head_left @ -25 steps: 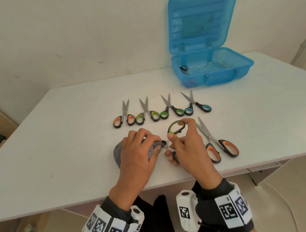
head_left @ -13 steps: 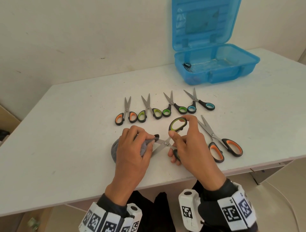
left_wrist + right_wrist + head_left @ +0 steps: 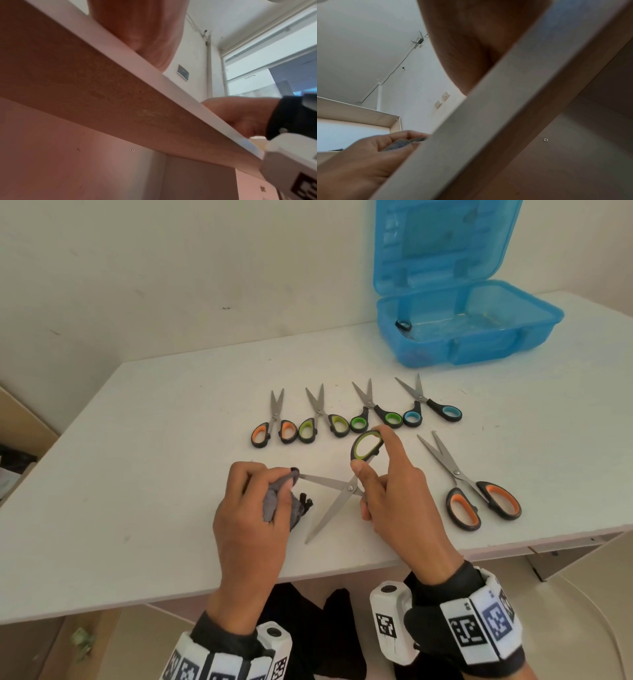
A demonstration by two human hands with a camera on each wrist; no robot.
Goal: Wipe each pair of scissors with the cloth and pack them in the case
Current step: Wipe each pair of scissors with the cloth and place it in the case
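Sliding cloth (image 3: 277, 501) outward, scissors (image 3: 337, 487) blades now exposed

We see bare table (image 3: 154, 474) left of the hands. Small scissors (image 3: 356, 412) and orange-handled scissors (image 3: 479, 491) block the way toward the case (image 3: 479, 344).

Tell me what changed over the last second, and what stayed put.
The left hand, gripping the grey cloth, slid outward along one blade of the green-handled scissors, from the pivot to the tip. The blades opened wider, so the other blade now shows, pointing toward the table edge. The right hand kept its hold on the handles. The five other scissors on the table and the open blue case stayed put.
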